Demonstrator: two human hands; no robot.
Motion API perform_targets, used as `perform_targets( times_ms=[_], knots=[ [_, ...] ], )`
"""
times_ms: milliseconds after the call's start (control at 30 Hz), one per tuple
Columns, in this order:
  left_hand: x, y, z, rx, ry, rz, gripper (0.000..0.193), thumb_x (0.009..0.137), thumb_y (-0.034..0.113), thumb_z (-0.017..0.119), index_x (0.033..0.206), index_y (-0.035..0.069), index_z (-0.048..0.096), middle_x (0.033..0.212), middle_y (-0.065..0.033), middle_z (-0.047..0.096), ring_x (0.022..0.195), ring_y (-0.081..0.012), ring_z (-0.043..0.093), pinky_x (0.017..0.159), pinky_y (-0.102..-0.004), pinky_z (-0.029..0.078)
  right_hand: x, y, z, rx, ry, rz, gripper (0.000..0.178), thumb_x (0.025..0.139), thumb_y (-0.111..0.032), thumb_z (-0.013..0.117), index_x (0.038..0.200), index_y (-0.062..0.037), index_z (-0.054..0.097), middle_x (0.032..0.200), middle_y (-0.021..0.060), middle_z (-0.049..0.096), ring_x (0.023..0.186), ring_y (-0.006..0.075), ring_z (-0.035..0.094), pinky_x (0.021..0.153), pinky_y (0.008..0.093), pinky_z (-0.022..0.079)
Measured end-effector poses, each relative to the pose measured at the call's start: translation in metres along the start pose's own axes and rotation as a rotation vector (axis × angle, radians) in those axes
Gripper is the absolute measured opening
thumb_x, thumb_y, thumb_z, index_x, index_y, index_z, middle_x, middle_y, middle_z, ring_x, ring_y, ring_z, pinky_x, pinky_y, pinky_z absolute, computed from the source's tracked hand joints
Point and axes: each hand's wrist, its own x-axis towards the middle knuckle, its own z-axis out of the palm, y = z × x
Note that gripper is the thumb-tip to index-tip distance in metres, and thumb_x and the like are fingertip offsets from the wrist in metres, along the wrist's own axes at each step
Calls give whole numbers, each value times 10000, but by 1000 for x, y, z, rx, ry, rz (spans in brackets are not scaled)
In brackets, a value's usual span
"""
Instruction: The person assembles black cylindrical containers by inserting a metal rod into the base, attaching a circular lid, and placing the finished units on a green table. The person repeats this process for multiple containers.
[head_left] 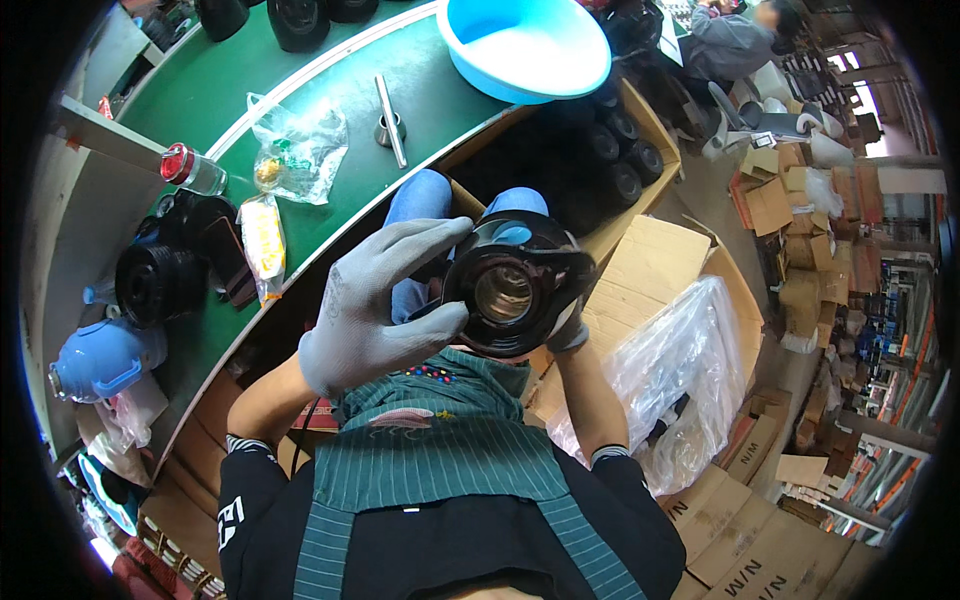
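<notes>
A glossy black round plastic part (548, 283) with a see-through round middle and a lobe jutting from its right side is held up in front of my lap. My left hand (375, 300), in a grey glove, grips its left rim, fingers at the top and thumb lower down. On the other side my gloved right hand (570, 332) supports it from the right and beneath; most of that hand is hidden behind the part. Under my hands is a green striped apron (430, 460).
On the curved green table (340, 215) are a light blue basin (525, 85), a metal tool (390, 125), a clear plastic bag (300, 150) and a red-lidded jar (195, 170). Black parts (605, 150) fill a carton; another carton (650, 265) holds plastic sheeting. A person (730, 45) sits far right.
</notes>
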Motion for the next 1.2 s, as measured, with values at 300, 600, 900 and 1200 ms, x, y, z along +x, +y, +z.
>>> perform_targets(
  times_ms=[300,600,900,1200],
  knots=[
    [24,-200,-14,371,252,-485,552,995,427,724,1382,35,684,1359,-228,698,1209,-314,707,1025,-421,555,52,-45,86,-1428,-781,-503,625,735,-310,891,1309,-104,751,1381,175,670,1240,372,673,1054,462,550],
    [138,-328,-5,708,233,-704,580,944,302,725,1439,26,602,1308,-253,697,1223,-399,699,1067,-489,548,60,7,70,-1058,-590,-349,1022,884,-583,813,1632,-11,417,1556,232,556,1381,366,605,1169,461,466],
    [58,-91,-27,-1,-529,-275,549,990,31,713,1528,59,605,1272,-136,765,1121,-229,734,957,-399,589,46,13,65,-84,51,-45,1133,988,-908,278,1738,-64,177,1615,258,488,1429,381,561,1233,514,426],
    [34,-37,38,521,-429,-44,716,944,209,742,1561,-29,468,1393,-243,613,1324,-417,593,1119,-503,478,78,31,5,238,-369,-22,493,1123,-245,586,1543,4,520,766,-45,562,881,125,641,1220,438,472]
  ],
)
